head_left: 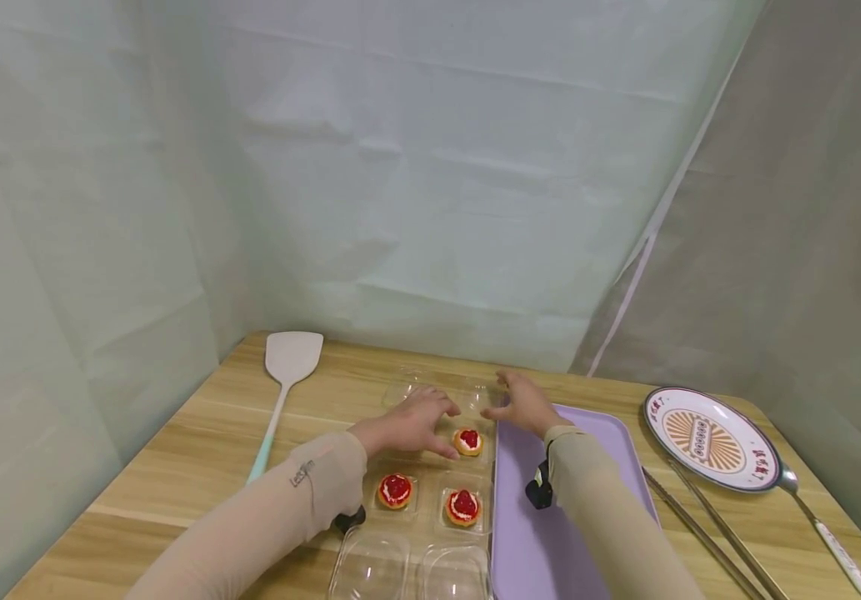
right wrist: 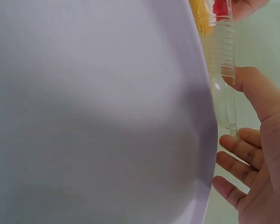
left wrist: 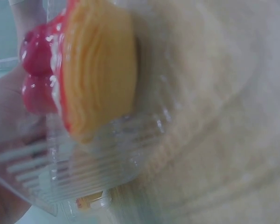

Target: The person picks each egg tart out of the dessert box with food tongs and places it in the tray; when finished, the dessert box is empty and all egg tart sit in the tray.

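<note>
My left hand (head_left: 415, 421) reaches over a clear plastic clamshell box at the back, its fingers spread around a small red-topped tart (head_left: 468, 442). In the left wrist view, the same hand shows behind the ribbed clear wall beside a tart (left wrist: 100, 70). At the box's right side is my right hand (head_left: 526, 404), fingers parted and bent. Its thumb (right wrist: 252, 86) lies right at the clear box edge in the right wrist view, with the other fingertips close to the tray's rim. The box's transparent lid (head_left: 478, 393) lies folded back behind the tart.
Nearer me, two more tarts (head_left: 395, 491) sit in clear boxes whose lids (head_left: 373, 567) are open toward me. A purple tray (head_left: 523, 533) lies right of them. A pale spatula (head_left: 293, 357) is at left; metal tongs (head_left: 708, 533), a plate (head_left: 730, 429) and a spoon (head_left: 835, 546) are at right.
</note>
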Demonstrator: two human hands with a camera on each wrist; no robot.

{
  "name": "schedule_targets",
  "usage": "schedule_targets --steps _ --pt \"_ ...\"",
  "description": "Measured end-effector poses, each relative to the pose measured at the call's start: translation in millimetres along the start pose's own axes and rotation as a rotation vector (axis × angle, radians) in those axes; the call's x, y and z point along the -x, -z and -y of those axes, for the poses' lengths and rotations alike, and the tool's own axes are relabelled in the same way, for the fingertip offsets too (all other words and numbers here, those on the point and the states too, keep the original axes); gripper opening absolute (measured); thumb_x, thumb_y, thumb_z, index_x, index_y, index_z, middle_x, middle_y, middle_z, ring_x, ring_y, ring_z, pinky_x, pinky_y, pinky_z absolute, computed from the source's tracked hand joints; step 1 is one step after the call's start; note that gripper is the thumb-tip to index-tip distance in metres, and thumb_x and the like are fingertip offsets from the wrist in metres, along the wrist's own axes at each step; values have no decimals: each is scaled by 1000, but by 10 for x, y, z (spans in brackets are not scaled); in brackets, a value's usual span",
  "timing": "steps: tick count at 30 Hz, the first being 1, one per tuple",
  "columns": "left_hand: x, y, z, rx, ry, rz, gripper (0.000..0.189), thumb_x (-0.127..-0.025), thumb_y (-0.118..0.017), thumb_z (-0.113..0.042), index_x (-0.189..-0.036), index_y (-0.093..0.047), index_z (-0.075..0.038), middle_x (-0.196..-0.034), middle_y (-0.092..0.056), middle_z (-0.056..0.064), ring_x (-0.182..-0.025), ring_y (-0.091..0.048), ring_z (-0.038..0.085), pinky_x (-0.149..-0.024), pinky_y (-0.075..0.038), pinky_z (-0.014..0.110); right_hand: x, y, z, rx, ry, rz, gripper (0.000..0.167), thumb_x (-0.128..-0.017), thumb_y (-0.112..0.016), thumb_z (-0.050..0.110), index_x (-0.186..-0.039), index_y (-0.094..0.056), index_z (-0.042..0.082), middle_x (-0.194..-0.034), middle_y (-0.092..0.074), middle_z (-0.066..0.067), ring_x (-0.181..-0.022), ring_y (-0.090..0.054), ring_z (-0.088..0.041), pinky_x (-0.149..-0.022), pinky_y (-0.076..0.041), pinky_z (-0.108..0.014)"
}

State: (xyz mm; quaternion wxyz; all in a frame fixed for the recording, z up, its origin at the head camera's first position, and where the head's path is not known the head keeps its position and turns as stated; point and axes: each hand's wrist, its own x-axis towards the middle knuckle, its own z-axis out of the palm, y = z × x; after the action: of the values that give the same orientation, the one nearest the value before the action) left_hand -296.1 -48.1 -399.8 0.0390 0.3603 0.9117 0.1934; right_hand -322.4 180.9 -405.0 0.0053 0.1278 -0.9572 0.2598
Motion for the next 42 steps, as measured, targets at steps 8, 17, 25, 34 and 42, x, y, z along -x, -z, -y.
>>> schedule_targets --steps 8,17,25,34,42 --pt "7 24 -30 4 -3 2 67 -73 -79 -46 -123 -60 -6 -124 -61 7 -125 -47 25 -112 -34 44 -27 32 -7 31 14 34 78 -77 -79 34 -137 -46 -4 -134 -55 -24 -125 -51 -40 -109 -39 -51" --pt "7 13 -38 -23 4 -3 66 -73 -79 -46 -124 -60 -8 -124 -61 6 -125 -47 25 -111 -36 44 -29 44 -10 41 18 55 81 -76 -79 34 -139 -44 -5 -130 -58 -24 -121 -54 -39 -107 -41 -51" --pt "24 8 -53 -58 8 4 69 -74 -78 -48 -127 -59 -9 -129 -58 7 -129 -45 26 -115 -31 45 -6 53 -2 32 9 63 83 -76 -79 36 -140 -43 -3 -128 -59 -25 -118 -57 -39 -105 -43 -52" --pt "48 23 -48 -85 11 7 74 -75 -75 -51 -132 -55 -9 -134 -56 7 -132 -43 27 -117 -27 46 -11 62 10 29 4 71 82 -77 -78 36 -141 -43 -1 -130 -58 -26 -120 -56 -39 -105 -42 -52" --pt "61 85 -49 -91 -7 -30 74 -75 -76 -50 -132 -55 -8 -131 -57 9 -127 -46 28 -115 -31 47 -5 64 -2 54 17 69 77 -79 -77 35 -138 -46 -3 -129 -59 -25 -119 -56 -39 -104 -43 -52"
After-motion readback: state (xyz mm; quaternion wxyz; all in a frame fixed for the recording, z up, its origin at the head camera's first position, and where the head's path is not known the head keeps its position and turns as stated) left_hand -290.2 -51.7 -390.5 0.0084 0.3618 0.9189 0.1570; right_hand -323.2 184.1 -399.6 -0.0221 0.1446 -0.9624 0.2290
